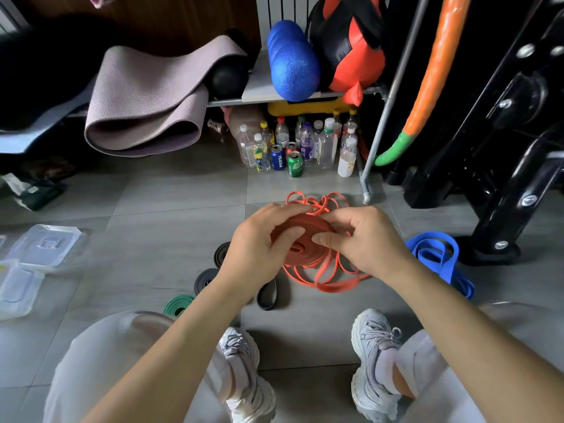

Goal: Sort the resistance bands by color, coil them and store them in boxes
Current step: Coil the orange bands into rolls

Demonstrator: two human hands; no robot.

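Orange coil [300, 244] between both hands (floor-level)

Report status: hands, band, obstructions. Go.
Left hand and right hand both gripping the orange coil. Loose orange band trailing on floor. Nothing blocking.

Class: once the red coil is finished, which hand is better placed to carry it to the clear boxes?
Probably the left hand: it already grips the coiled red resistance band, and the clear plastic boxes lie on its side of the floor.
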